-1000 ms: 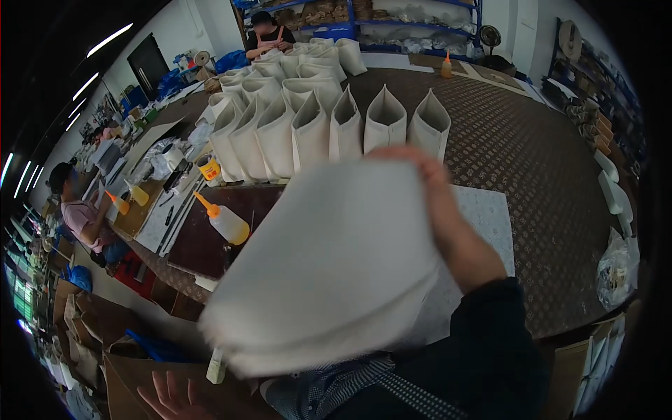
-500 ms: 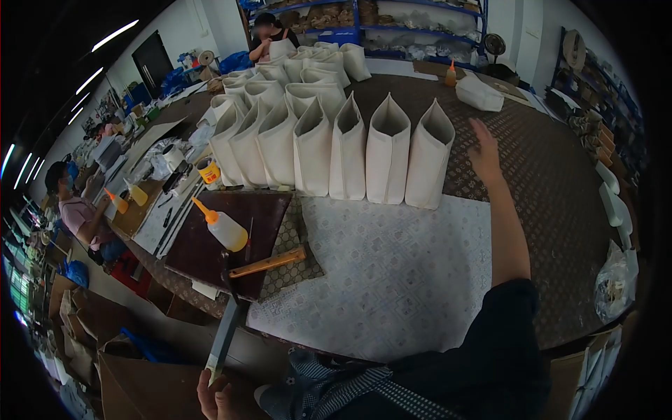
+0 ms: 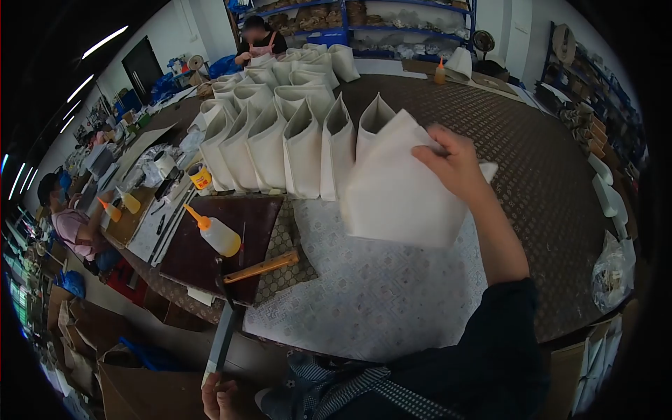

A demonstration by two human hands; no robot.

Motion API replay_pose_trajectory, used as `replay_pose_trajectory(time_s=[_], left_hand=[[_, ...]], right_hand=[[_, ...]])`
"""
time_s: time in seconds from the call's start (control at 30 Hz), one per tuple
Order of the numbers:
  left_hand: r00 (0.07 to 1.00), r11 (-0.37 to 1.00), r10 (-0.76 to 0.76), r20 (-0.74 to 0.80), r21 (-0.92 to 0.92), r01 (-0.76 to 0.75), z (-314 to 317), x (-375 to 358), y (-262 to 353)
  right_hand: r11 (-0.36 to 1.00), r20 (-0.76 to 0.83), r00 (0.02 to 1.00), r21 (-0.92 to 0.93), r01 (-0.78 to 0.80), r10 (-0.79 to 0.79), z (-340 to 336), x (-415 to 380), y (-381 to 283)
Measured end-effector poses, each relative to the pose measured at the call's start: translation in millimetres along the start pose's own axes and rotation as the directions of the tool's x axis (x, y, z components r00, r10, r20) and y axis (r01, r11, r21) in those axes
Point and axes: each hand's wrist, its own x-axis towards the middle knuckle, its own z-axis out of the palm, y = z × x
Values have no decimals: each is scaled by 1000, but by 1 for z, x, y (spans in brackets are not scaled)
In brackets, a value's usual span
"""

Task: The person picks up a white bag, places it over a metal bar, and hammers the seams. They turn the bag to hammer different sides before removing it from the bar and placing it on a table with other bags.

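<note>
Bag (image 3: pixel 409 192): tilted above far part of sheet (image 3: pixel 364 301) | right grip (image 3: pixel 455 157): pinching bag's upper edge | left grip (image 3: pixel 222 397): at bar (image 3: pixel 224 336), left of sheet, closure unclear | handling: light pinch should avoid creasing; keep lower edge clear of standing bags (image 3: pixel 302 166) beyond sheet

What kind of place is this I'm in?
Probably a small workshop making bags or covers. Rows of white pouches stand open-topped on a large table, a nozzle bottle and a wooden-handled tool sit nearby, and blue shelves at the back hold stacked goods.
</note>
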Motion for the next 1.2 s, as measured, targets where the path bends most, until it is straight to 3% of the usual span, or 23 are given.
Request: replay_pose_trajectory(time_s=[0.03, 0.1, 0.13, 0.2, 0.27, 0.33, 0.47, 0.5, 0.6, 0.63, 0.7, 0.83, 0.93, 1.0, 1.13, 1.2], left_hand=[[1000, 1000, 8, 5, -8, -8, 2, 0, -1], [1000, 999, 29, 12, -31, -28, 11, 1, 1], [999, 998, 42, 11, -48, -42, 16, 0, 2], [997, 993, 77, -8, -87, -78, 27, -2, 5], [991, 985, 114, -64, -122, -121, 38, -8, 12], [980, 982, 128, -151, -123, -147, 41, -20, 19], [898, 991, 118, -425, -3, -132, -5, -42, 9], [856, 993, 116, -503, 39, -111, -28, -49, 4], [703, 991, 102, -704, 131, -13, -95, -84, -11], [649, 988, 102, -754, 153, 23, -112, -99, -13], [564, 986, 78, -822, 149, 80, -136, -128, -16], [498, 986, 31, -866, 108, 127, -146, -172, -16], [599, 993, -59, -798, 12, 114, -120, -186, -16], [680, 989, -145, -718, -117, 87, -97, -173, -23], [825, 941, -207, -526, -338, 21, -74, -115, -63], [868, 903, -280, -411, -419, 93, -70, -84, -69]], right_hand=[[993, -1, 993, 18, 117, -117, 5, -4, -17], [940, 16, 989, 312, 138, -150, 27, -14, -57], [899, 7, 965, 367, 240, -260, 37, -20, -78], [860, 196, 901, 430, 276, -387, 47, -32, -117], [687, 132, 801, 607, 401, -584, 76, -38, -149], [553, 94, 787, 761, 338, -610, 114, -52, -178], [367, 327, 692, 925, -96, -643, 186, -85, -220], [272, 268, 744, 955, -121, -611, 205, -100, -232], [184, 373, 695, 925, -334, -615, 251, -134, -253], [169, 362, 705, 928, -331, -610, 267, -152, -260], [293, 563, 491, 801, -523, -665, 284, -176, -265], [417, 659, 301, 701, -578, -690, 342, -222, -272], [437, 659, 383, 733, -521, -648, 379, -250, -264], [606, 773, 287, 626, -490, -566, 391, -244, -247], [721, 714, 525, 648, -246, -463, 411, -233, -208], [799, 780, 502, 546, -254, -373, 406, -217, -192]])
